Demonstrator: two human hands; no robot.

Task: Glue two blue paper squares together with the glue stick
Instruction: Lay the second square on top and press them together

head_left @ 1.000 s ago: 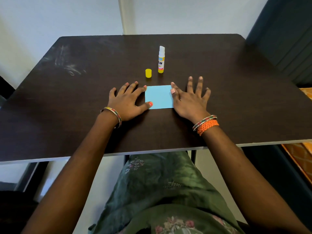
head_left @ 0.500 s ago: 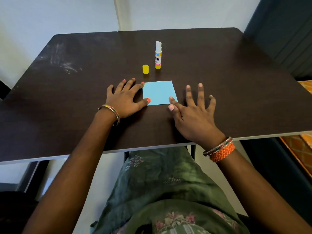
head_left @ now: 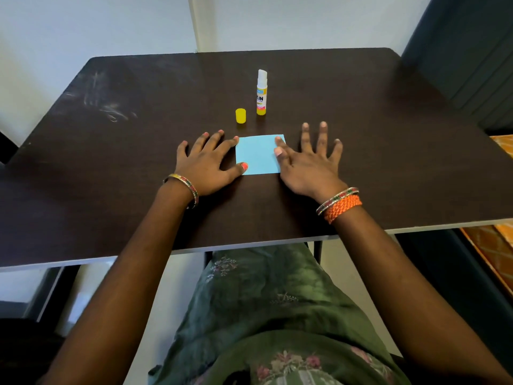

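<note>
A light blue paper square (head_left: 259, 155) lies flat on the dark table (head_left: 388, 151); only one sheet shows from above. My left hand (head_left: 206, 165) rests flat at its left edge, thumb tip touching the lower left corner. My right hand (head_left: 311, 165) lies flat at the right edge, with thumb and forefinger on the paper's right side. Behind the paper the glue stick (head_left: 261, 93) stands upright with its white glue exposed. Its yellow cap (head_left: 240, 115) stands just left of it. Both hands are spread and hold nothing.
The table's near edge (head_left: 249, 247) runs just above my lap in green patterned cloth. A dark panel (head_left: 458, 51) stands at the right, a pale wall behind. Chalky scuff marks (head_left: 108, 107) show on the table's far left.
My right hand drew back toward the table's near edge, then came forward again onto the paper's right side. The left hand stayed at the left edge.
</note>
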